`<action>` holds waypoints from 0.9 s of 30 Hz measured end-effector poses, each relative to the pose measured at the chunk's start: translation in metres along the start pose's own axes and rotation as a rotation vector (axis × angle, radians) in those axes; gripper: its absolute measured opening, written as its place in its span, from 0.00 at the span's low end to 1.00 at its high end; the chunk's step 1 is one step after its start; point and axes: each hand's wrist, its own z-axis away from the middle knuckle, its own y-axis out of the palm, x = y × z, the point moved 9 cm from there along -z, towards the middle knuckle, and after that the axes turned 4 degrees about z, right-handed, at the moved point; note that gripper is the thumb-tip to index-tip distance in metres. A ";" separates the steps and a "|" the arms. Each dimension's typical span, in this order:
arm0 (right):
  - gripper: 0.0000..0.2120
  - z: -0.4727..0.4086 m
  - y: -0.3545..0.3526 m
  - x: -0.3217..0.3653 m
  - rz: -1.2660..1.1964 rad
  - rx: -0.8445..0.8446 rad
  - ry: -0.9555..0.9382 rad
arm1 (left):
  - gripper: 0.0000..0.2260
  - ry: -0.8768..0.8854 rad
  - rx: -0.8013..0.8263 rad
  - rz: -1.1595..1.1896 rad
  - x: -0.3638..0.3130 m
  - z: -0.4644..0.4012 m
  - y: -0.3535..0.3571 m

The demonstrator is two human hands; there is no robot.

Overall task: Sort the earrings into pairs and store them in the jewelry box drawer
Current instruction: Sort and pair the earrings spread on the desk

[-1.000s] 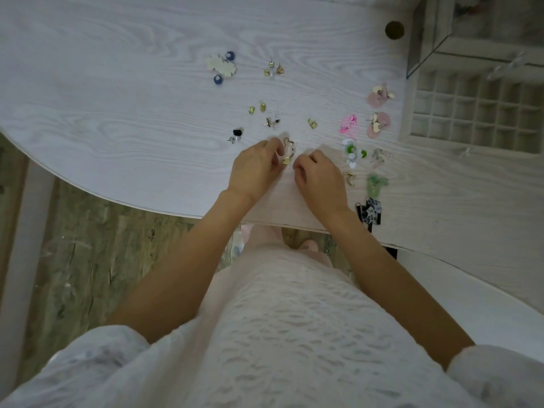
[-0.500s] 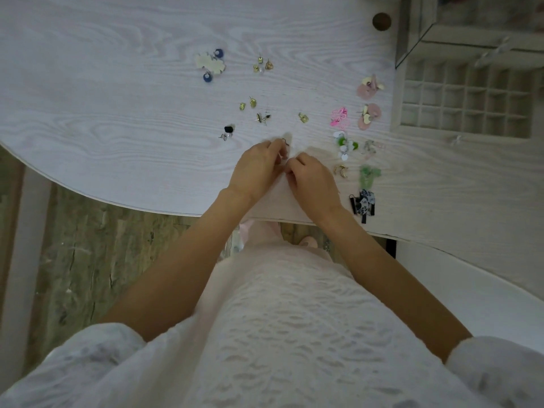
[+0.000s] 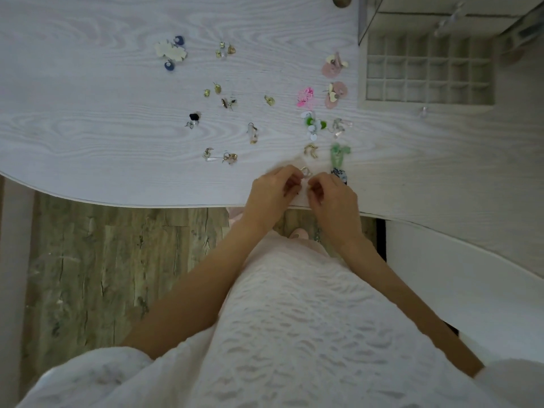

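Observation:
My left hand (image 3: 275, 188) and my right hand (image 3: 334, 198) meet near the table's front edge, fingertips pinched together on a small gold earring (image 3: 306, 172). Several earrings lie scattered on the white table (image 3: 88, 128): a cream and blue pair (image 3: 170, 53), small gold studs (image 3: 225, 50), a pink one (image 3: 305, 97), two rose discs (image 3: 334, 79), a green and white one (image 3: 313, 125), a gold pair (image 3: 311, 150), a green dangle (image 3: 338, 154). The jewelry box drawer (image 3: 428, 72) stands pulled out at the upper right, its grid compartments showing nothing inside.
The jewelry box body (image 3: 441, 13) sits behind the drawer. A round brass knob (image 3: 341, 0) lies at the top edge. The table's curved front edge (image 3: 147, 203) runs just under my wrists, with wooden floor (image 3: 103, 275) below. A black and white earring (image 3: 340, 175) peeks out beside my right hand.
Both hands have shifted right and toward the table's front edge, still pinched together. Three earrings now lie where the hands had been working.

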 end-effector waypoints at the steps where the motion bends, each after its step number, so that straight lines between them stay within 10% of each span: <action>1: 0.02 -0.002 0.001 0.002 -0.016 0.002 -0.004 | 0.08 -0.008 -0.010 0.007 -0.001 0.000 0.002; 27: 0.07 -0.008 0.002 0.005 0.093 0.114 -0.015 | 0.08 -0.129 0.026 -0.099 -0.001 0.003 0.003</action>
